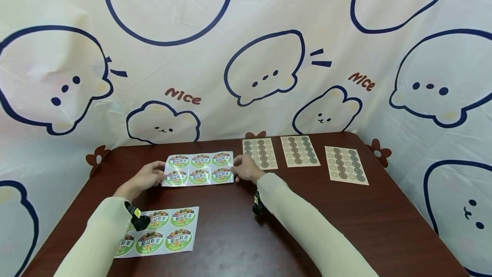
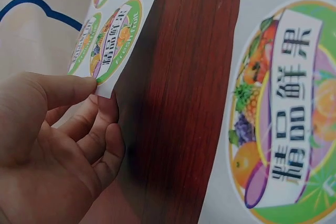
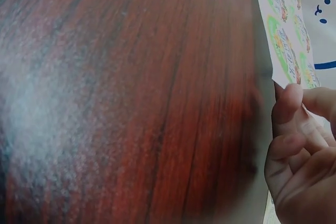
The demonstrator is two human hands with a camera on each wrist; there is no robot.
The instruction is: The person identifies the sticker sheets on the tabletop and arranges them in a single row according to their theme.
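A white sheet of round green fruit stickers (image 1: 205, 169) is held by both hands over the far part of the table. My left hand (image 1: 147, 176) pinches its left edge between thumb and fingers; the left wrist view shows the thumb (image 2: 79, 86) on the sheet's corner. At the right edge my right hand (image 1: 247, 169) pinches the other side, with a fingertip (image 3: 290, 98) at the corner in the right wrist view. A second sheet of the same stickers (image 1: 165, 235) lies flat nearer the front left, partly hidden under my left forearm.
Along the back right of the brown table (image 1: 307, 208) lie three cream sheets of small round stickers: one (image 1: 265, 159) just beyond my right hand, a middle one (image 1: 300, 151) and a right one (image 1: 346, 165). A patterned cloth (image 1: 215, 76) hangs behind the table.
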